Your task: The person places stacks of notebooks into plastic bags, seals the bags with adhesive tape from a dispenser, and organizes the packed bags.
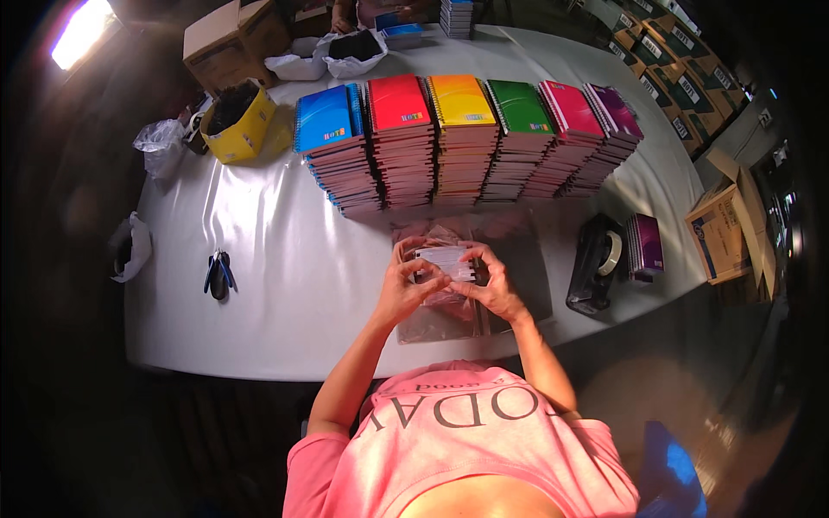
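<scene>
Notebook stacks (pixel 466 142) behind hands; tape dispenser (pixel 596 263) to their right

White table (pixel 285 285), notebook stacks (pixel 466 147), tape dispenser (pixel 596 263)

— Where do the notebook stacks (pixel 466 142) sit?
— On the tabletop (pixel 285 259), in a row at twelve o'clock, behind the plastic sleeves (pixel 471 285).
— And beside those?
— Tape dispenser (pixel 596 263) at three o'clock, scissors (pixel 219 274) at nine, open box (pixel 239 121) at ten.
</scene>
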